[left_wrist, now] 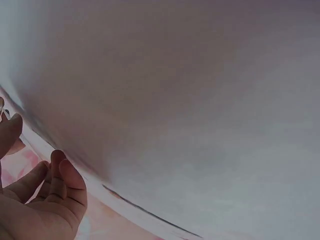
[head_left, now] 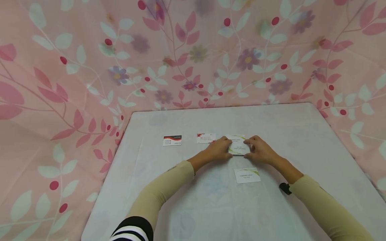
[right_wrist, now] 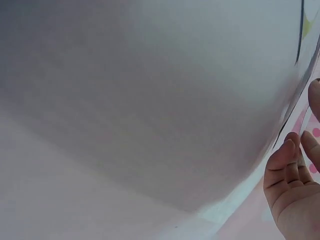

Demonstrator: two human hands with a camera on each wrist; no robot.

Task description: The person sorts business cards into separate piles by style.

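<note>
In the head view, my left hand (head_left: 218, 149) and right hand (head_left: 261, 150) face each other across a white business card (head_left: 239, 149) with green curved trim. Fingertips and thumbs of both hands pinch its left and right edges. Its lower line of print looks upside down. The green-trimmed top edge behind it may belong to another card. Nearer to me, a matching white business card (head_left: 247, 175) lies flat on the table. In the wrist views, the left hand (left_wrist: 47, 197) and right hand (right_wrist: 295, 187) show curled fingers; the card is mostly out of sight there.
A red-and-black business card (head_left: 172, 140) lies at the left, and a white card with red flowers (head_left: 205, 138) is beside my left hand. All lie on a white-covered table (head_left: 193, 201). A pink floral cloth (head_left: 193, 57) hangs behind and around its edges.
</note>
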